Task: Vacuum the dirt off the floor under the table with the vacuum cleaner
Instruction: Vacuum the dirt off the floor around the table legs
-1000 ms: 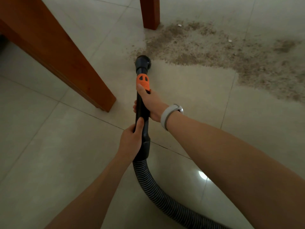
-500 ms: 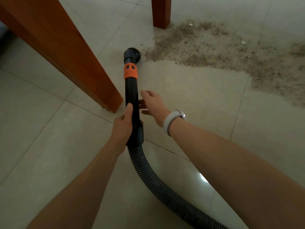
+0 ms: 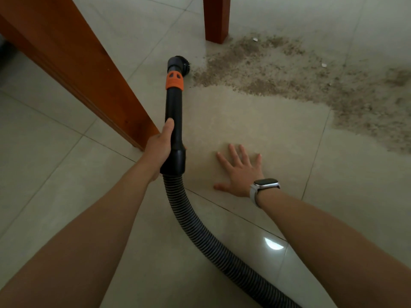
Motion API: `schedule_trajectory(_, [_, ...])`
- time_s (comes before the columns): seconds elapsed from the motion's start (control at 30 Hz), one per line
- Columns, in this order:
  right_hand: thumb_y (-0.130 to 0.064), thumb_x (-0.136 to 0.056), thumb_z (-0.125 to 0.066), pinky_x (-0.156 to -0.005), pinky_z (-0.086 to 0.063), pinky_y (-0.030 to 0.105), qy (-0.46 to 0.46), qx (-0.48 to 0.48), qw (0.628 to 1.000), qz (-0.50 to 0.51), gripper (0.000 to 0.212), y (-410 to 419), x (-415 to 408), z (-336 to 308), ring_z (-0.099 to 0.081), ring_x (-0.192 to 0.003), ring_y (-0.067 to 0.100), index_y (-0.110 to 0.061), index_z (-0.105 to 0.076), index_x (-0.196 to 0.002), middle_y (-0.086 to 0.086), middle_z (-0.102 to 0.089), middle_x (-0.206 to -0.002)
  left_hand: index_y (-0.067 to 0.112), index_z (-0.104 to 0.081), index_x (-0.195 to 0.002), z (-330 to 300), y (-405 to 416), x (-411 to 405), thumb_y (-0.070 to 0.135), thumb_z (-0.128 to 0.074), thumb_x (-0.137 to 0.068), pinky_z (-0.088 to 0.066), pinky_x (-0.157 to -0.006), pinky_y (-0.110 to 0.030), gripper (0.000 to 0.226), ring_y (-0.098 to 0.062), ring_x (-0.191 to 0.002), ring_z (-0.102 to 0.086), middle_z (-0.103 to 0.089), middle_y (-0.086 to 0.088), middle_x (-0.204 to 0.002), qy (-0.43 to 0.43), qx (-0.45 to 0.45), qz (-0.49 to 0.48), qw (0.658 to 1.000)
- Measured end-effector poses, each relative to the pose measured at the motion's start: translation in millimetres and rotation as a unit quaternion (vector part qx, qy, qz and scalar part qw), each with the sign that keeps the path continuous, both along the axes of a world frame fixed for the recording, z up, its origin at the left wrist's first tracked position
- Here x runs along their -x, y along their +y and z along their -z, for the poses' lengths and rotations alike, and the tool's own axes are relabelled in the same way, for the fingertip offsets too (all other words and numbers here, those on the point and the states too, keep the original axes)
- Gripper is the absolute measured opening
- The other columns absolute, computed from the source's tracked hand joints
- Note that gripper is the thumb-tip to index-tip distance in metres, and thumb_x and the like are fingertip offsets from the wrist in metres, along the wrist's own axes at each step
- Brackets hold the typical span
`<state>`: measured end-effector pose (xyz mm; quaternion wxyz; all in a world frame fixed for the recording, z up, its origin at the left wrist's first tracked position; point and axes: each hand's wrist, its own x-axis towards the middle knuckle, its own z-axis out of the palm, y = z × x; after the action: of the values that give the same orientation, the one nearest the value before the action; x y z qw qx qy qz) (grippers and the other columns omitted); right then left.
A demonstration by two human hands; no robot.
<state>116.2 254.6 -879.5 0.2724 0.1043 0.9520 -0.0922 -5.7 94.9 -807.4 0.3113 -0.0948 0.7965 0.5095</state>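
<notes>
The left hand (image 3: 159, 150) holds the vacuum wand (image 3: 173, 121) in a closed grip, just beside the near table leg (image 3: 89, 70). The right hand (image 3: 240, 172) lies flat, fingers spread, on the floor (image 3: 66, 174). Dirt (image 3: 289, 81) spreads beyond the brush head (image 3: 180, 64), reaching the far leg (image 3: 215, 18).

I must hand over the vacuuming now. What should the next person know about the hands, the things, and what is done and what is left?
Left hand grips the vacuum wand near the hose.
Right hand is open, fingers spread, over the floor; contact is unclear.
The brush head sits at the left edge of the dirt, between the near table leg and the far table leg.
Done: the tile in front of the right hand looks mostly clean.
Left: a wide band of dirt from the far leg out to the right.
</notes>
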Motion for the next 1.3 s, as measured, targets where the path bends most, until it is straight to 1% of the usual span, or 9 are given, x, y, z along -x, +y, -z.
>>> schedule_trajectory(0.07, [-0.071, -0.083, -0.041, -0.110, 0.000, 0.066, -0.005, 0.002, 1.000, 0.001, 0.091, 1.0, -0.2, -1.3, 0.021, -0.144, 0.027, -0.038, 0.013, -0.148, 0.002, 0.025, -0.156, 0.012, -0.058, -0.109, -1.6, -0.8, 1.0, 0.078, -0.040, -0.069, -0.047, -0.096, -0.051, 0.079, -0.036, -0.102, -0.062, -0.065, -0.016, -0.109, -0.004, 0.007, 0.004, 1.000])
schedule_trajectory(0.2, [-0.071, -0.083, -0.044, -0.107, -0.001, 0.068, -0.021, 0.006, 1.000, 0.006, 0.092, 0.7, 0.9, -4.2, 0.021, -0.144, 0.026, -0.039, 0.013, -0.148, 0.001, 0.025, -0.156, 0.014, -0.061, -0.097, -4.0, -8.7, -7.9, 0.068, -0.039, -0.086, -0.048, -0.095, -0.051, 0.060, -0.036, -0.100, -0.063, -0.066, -0.017, -0.105, -0.006, 0.022, 0.016, 1.000])
schedule_trajectory(0.37, [-0.070, -0.082, -0.046, -0.107, -0.004, 0.069, -0.031, 0.003, 0.999, 0.013, 0.093, -1.9, 2.5, -7.4, 0.020, -0.144, 0.026, -0.040, 0.013, -0.148, -0.001, 0.025, -0.156, 0.015, -0.062, -0.093, -6.5, -27.9, -28.5, 0.059, -0.040, -0.092, -0.050, -0.093, -0.048, 0.050, -0.034, -0.096, -0.064, -0.067, -0.016, -0.098, 0.019, 0.029, 0.045, 0.998])
schedule_trajectory(0.53, [-0.068, -0.083, -0.048, -0.107, -0.007, 0.070, -0.039, 0.009, 0.999, 0.022, 0.093, -4.3, 3.6, -10.9, 0.020, -0.144, 0.027, -0.039, 0.012, -0.148, 0.000, 0.025, -0.156, 0.012, -0.064, -0.092, -10.6, -52.2, -49.9, 0.058, -0.037, -0.093, -0.052, -0.090, -0.047, 0.053, -0.032, -0.089, -0.066, -0.069, -0.015, -0.090, 0.014, 0.058, 0.052, 0.997])
schedule_trajectory(0.7, [-0.066, -0.085, -0.047, -0.106, -0.008, 0.071, -0.034, 0.010, 0.999, 0.027, 0.091, -6.0, 1.5, -9.2, 0.020, -0.144, 0.028, -0.039, 0.011, -0.148, 0.000, 0.024, -0.156, 0.009, -0.064, -0.086, -14.6, -56.3, -56.9, 0.053, -0.035, -0.096, -0.054, -0.085, -0.043, 0.053, -0.030, -0.079, -0.067, -0.069, -0.013, -0.079, 0.019, 0.054, 0.061, 0.997])
schedule_trajectory(0.87, [-0.066, -0.084, -0.049, -0.105, -0.009, 0.072, -0.034, 0.020, 0.998, 0.047, 0.091, -6.3, 0.3, -10.4, 0.020, -0.144, 0.029, -0.041, 0.010, -0.148, -0.002, 0.024, -0.156, 0.009, -0.065, -0.093, -12.1, -44.4, -46.9, 0.059, -0.037, -0.092, -0.053, -0.087, -0.043, 0.057, -0.030, -0.086, -0.067, -0.069, -0.013, -0.087, 0.010, 0.054, 0.055, 0.997])
schedule_trajectory(0.97, [-0.067, -0.081, -0.052, -0.102, -0.007, 0.075, -0.037, 0.032, 0.995, 0.091, 0.094, -6.8, -2.8, -8.1, 0.023, -0.142, 0.032, -0.044, 0.012, -0.147, -0.002, 0.026, -0.156, 0.010, -0.064, -0.096, -10.3, -30.5, -33.5, 0.061, -0.039, -0.091, -0.052, -0.090, -0.046, 0.057, -0.033, -0.092, -0.066, -0.069, -0.016, -0.095, 0.010, 0.038, 0.041, 0.998])
schedule_trajectory(1.1, [-0.065, -0.080, -0.056, -0.101, -0.005, 0.076, -0.043, 0.050, 0.992, 0.105, 0.098, -6.5, 0.7, -7.3, 0.025, -0.141, 0.034, -0.045, 0.013, -0.146, -0.001, 0.028, -0.155, 0.010, -0.062, -0.101, -8.8, -9.9, -12.7, 0.067, -0.040, -0.087, -0.050, -0.094, -0.050, 0.062, -0.035, -0.098, -0.064, -0.067, -0.017, -0.104, -0.009, 0.026, 0.017, 0.999])
schedule_trajectory(1.3, [-0.060, -0.081, -0.058, -0.101, -0.002, 0.077, -0.053, 0.060, 0.990, 0.113, 0.099, -7.3, 5.4, -4.8, 0.029, -0.139, 0.036, -0.044, 0.016, -0.145, 0.001, 0.031, -0.154, 0.008, -0.057, -0.116, -11.6, 19.2, 12.0, 0.070, -0.040, -0.085, -0.049, -0.095, -0.047, 0.072, -0.033, -0.100, -0.063, -0.066, -0.015, -0.109, -0.020, 0.015, 0.039, 0.999])
